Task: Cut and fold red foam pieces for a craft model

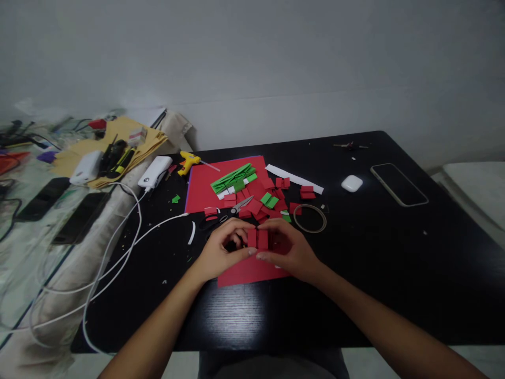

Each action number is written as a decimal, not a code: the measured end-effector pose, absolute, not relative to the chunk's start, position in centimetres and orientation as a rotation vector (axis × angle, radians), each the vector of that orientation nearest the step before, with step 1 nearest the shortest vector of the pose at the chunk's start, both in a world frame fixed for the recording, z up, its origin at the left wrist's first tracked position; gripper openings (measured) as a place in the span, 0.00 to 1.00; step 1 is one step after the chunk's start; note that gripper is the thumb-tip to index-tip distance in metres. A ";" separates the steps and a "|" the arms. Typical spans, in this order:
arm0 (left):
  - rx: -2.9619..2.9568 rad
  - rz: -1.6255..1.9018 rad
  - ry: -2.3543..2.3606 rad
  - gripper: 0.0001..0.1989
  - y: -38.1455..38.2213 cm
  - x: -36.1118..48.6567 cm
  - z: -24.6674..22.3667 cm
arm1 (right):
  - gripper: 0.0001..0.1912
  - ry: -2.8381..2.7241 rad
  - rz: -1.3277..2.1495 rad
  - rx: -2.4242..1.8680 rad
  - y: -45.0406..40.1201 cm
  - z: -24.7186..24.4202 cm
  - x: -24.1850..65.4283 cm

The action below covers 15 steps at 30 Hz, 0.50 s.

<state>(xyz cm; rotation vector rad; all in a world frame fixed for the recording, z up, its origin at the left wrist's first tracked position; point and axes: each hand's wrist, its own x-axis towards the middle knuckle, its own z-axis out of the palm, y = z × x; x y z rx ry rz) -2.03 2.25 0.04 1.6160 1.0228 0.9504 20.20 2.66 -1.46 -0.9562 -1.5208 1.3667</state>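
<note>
Between both hands is a small folded red paper piece (258,239), raised over a red paper sheet (244,271) on the black table. My left hand (226,246) pinches its left side, thumb in front and fingers behind. On the right side my right hand (290,247) grips it the same way. Just beyond the hands lie scissors (241,205) with dark handles, partly hidden by my left hand. Several folded red paper pieces (256,206) and a green folded piece (269,200) are heaped there. A roll of tape (310,218) lies right of the heap.
A yellow glue gun (188,162) and a green paper bundle (234,179) lie at the back. White cables (134,237) run from a white power bank (155,172) on the left. A phone (399,184) and a white earbud case (352,183) are at right.
</note>
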 end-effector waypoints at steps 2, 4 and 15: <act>1.614 0.951 1.028 0.20 2.2 -2.0 0.1 | 0.23 -1.557 1.306 -0.976 2.5 -1.3 20.2; 1.592 0.947 1.032 0.20 2.2 -2.0 0.2 | 0.21 -1.543 1.314 -0.984 2.6 -1.2 20.2; 1.297 0.995 0.962 0.20 2.2 -2.1 0.0 | 0.22 -1.236 1.563 -0.914 3.1 -1.3 20.3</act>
